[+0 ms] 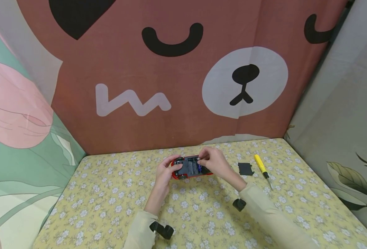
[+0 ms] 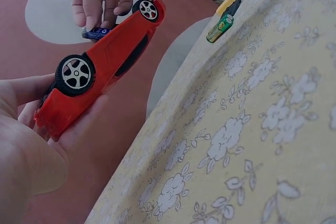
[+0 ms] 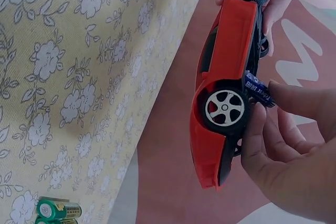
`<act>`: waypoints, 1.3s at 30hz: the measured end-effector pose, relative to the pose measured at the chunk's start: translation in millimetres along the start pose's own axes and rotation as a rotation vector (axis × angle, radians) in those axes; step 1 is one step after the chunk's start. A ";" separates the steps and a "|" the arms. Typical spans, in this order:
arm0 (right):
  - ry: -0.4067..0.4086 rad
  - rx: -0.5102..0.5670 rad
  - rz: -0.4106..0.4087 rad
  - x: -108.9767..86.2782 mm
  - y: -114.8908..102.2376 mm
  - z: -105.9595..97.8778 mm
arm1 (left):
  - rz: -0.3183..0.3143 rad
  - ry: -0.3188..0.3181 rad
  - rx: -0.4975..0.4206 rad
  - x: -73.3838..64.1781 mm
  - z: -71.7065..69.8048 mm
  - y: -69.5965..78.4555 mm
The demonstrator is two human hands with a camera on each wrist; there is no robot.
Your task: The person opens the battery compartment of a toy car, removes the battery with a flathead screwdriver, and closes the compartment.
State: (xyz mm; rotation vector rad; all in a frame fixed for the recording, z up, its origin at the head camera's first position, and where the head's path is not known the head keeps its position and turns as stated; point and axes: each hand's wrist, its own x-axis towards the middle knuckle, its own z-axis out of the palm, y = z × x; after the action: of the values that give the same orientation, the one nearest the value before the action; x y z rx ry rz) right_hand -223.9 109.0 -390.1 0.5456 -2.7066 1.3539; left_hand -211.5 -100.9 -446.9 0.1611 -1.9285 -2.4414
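Note:
My left hand grips one end of a red toy car, which is turned with its black underside up in the head view. In that underside an uncovered battery compartment shows. With thumb and fingertips, my right hand pinches a dark blue battery that sticks out at a tilt from the compartment. Its inner end is hidden by the car body in the right wrist view. The car is held up off the table.
Right of the hands lie a black battery cover and a screwdriver with a yellow handle. Green batteries lie on the flowered tabletop. A curtain with a printed bear hangs behind the table.

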 end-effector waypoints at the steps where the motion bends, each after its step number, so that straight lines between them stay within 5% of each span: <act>1: 0.002 0.011 0.002 -0.1 0.1 0.0 | 0.001 0.000 0.000 0.1 0.1 -0.1; 20: 0.044 0.039 -0.024 2.2 0.6 -3.7 | -0.020 0.017 -0.003 1.3 1.6 2.7; 39: 0.140 0.245 -0.002 2.5 2.2 -23.1 | -0.018 0.009 -0.033 1.3 3.7 4.4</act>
State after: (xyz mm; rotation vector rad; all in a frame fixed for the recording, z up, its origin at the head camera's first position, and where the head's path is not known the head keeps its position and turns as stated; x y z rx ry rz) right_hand -229.2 127.6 -377.1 0.4494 -2.4472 1.6683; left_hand -213.4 -98.5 -441.8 0.1892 -1.8901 -2.4783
